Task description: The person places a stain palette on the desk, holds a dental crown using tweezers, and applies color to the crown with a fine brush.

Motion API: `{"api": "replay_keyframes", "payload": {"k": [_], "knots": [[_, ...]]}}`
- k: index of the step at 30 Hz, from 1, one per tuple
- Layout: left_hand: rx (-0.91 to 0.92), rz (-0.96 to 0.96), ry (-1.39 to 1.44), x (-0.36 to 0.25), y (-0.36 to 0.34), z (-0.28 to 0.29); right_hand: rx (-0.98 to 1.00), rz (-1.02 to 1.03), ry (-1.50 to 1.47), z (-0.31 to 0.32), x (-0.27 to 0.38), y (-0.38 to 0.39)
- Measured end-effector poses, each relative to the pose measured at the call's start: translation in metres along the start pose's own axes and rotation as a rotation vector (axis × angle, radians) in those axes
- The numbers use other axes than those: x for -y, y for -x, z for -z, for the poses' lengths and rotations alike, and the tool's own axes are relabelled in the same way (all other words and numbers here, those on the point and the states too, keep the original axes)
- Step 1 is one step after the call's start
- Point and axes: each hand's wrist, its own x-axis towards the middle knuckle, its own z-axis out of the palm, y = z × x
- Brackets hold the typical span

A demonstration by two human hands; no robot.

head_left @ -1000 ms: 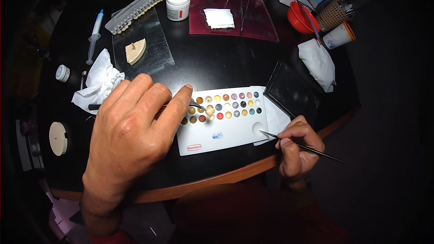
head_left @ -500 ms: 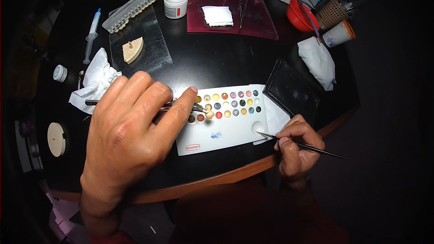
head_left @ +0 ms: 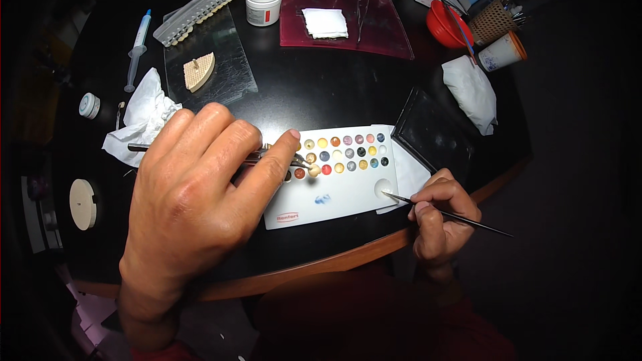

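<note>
My left hand [head_left: 194, 194] is closed around slim metal tweezers [head_left: 302, 162], whose dark end sticks out past the knuckles. In their tips sits a small cream-coloured tooth crown [head_left: 313, 170], held over the paint wells of a white palette [head_left: 348, 202]. The forefinger stretches along the tool, and the hand hides the palette's left end. Pinched in my right hand [head_left: 441, 217] is a thin black paintbrush [head_left: 461, 219]. Its fine tip lies in the round hollow [head_left: 384, 188] at the palette's right end, where some whitish stuff shows. A blue smear marks the palette's middle.
A black open case [head_left: 435, 134] lies right of the palette, with a white tissue [head_left: 470, 93] beyond. Crumpled tissue [head_left: 144, 124] and a syringe [head_left: 138, 50] lie at left. Farther back are a honeycomb firing tray [head_left: 199, 71], white jar [head_left: 263, 4], maroon plate [head_left: 301, 33] and red bowl [head_left: 447, 25].
The whole view has shifted very slightly. Both hands keep their grips, and the brush tip stays in the palette's round hollow.
</note>
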Motion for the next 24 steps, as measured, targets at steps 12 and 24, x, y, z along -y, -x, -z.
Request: {"api": "replay_keyframes", "payload": {"k": [12, 24], "knots": [[-0.022, -0.002, -0.007, 0.000, 0.000, 0.000, -0.002, -0.045, -0.017, -0.003, -0.001, 0.001], [-0.035, -0.033, 0.008, 0.001, 0.004, 0.003, 0.261, 0.414, -0.092, -0.017, 0.021, -0.053]]}}
